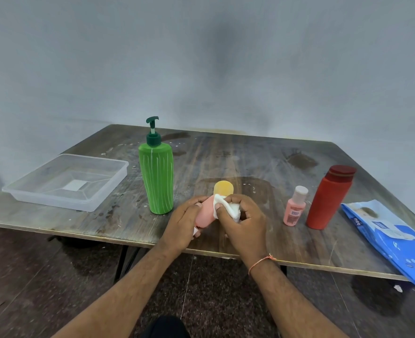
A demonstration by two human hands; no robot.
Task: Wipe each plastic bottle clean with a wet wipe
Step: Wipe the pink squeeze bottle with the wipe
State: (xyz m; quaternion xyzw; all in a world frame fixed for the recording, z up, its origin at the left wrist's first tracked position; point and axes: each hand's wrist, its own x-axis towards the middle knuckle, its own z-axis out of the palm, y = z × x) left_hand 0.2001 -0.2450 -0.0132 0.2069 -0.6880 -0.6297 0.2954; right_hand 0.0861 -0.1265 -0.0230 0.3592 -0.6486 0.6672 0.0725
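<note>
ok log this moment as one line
step: wiping | left hand: holds pink bottle | right hand: rubs wet wipe on it
</note>
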